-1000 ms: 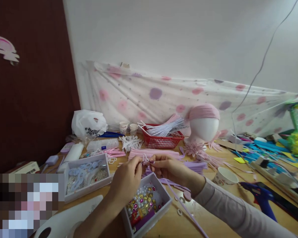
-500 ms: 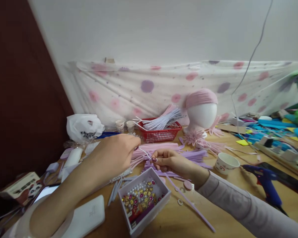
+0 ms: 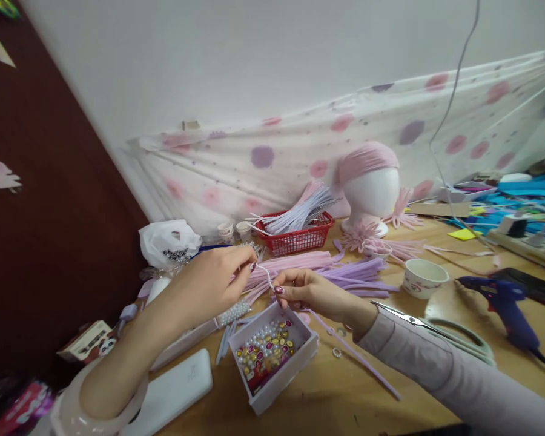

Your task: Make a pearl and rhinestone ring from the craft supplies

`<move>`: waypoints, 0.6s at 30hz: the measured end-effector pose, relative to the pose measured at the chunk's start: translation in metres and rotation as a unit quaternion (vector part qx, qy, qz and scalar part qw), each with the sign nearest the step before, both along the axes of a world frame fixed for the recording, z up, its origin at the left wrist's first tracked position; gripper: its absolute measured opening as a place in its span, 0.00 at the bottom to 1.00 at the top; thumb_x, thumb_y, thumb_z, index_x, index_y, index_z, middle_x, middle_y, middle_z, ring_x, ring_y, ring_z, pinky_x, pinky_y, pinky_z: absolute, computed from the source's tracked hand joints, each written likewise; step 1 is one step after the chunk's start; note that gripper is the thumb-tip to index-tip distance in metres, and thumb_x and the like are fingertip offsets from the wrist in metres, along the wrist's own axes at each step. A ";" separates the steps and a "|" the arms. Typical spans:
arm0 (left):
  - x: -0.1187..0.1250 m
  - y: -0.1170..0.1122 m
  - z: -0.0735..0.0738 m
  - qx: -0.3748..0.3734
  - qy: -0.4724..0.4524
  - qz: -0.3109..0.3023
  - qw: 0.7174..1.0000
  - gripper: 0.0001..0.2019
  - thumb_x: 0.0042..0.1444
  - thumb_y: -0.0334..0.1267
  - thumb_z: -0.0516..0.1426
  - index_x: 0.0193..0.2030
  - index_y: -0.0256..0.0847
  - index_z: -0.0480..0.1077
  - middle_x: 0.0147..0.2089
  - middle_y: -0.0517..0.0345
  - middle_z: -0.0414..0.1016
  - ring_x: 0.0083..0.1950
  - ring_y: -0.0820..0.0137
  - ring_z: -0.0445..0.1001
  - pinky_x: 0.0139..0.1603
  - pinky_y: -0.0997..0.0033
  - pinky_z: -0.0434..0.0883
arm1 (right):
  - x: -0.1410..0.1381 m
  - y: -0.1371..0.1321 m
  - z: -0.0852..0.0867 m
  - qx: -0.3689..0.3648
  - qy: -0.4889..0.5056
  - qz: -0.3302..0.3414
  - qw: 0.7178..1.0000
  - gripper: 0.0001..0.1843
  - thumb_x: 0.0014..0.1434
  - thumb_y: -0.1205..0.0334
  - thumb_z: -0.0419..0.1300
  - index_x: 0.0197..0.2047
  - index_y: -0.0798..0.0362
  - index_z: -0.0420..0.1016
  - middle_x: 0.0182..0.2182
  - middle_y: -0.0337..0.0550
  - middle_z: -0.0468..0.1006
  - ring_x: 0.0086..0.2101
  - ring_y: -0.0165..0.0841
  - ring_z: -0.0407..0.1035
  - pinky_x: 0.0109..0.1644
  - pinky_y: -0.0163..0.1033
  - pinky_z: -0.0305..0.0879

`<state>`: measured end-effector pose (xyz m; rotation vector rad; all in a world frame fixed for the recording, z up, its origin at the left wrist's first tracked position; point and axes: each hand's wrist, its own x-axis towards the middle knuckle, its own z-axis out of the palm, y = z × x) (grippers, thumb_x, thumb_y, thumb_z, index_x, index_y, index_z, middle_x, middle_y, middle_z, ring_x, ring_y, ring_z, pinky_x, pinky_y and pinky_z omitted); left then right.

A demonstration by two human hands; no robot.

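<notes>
A short string of small white pearl beads (image 3: 266,272) curves between my two hands. My left hand (image 3: 220,269) is closed, pinching its upper end between thumb and forefinger. Lower down, my right hand (image 3: 306,290) pinches the other end with its fingers pressed together. From under the right hand a lilac pipe cleaner (image 3: 358,358) slants down to the right; its upper end is hidden, so I cannot tell whether the fingers hold it. Just below both hands stands a white box (image 3: 281,384) with pearls and gold and magenta gems (image 3: 267,348).
Pink (image 3: 295,261) and purple pipe cleaners (image 3: 356,275) lie behind my hands, before a red basket (image 3: 300,241). A foam head (image 3: 372,191) stands back right. Scissors (image 3: 463,342), a paper cup (image 3: 424,278) and a blue glue gun (image 3: 504,306) lie right, a white power bank (image 3: 175,393) left.
My view has tilted and turned, and the scissors now show beside my right sleeve. The bead string bends more than before. Both hands keep their pinch.
</notes>
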<state>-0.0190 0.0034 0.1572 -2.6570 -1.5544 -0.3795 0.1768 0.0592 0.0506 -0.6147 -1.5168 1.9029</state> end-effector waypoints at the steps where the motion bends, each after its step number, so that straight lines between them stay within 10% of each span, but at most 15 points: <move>1: 0.000 0.000 0.001 -0.002 -0.005 0.000 1.000 0.09 0.63 0.35 0.46 0.37 0.41 0.67 0.34 0.57 0.73 0.35 0.66 0.71 0.37 0.66 0.62 | 0.000 0.000 0.000 0.002 0.001 -0.001 1.000 0.23 0.43 0.48 0.74 0.33 0.55 0.73 0.20 0.33 0.75 0.18 0.21 0.55 0.21 0.32 0.42; 18: -0.004 0.006 -0.002 0.028 -0.047 -0.027 0.998 0.16 0.65 0.35 0.45 0.46 0.37 0.74 0.45 0.51 0.78 0.46 0.62 0.75 0.47 0.62 0.67 | -0.007 0.010 0.003 0.044 0.033 -0.005 0.998 0.23 0.44 0.45 0.73 0.32 0.55 0.74 0.21 0.34 0.75 0.21 0.23 0.59 0.27 0.33 0.49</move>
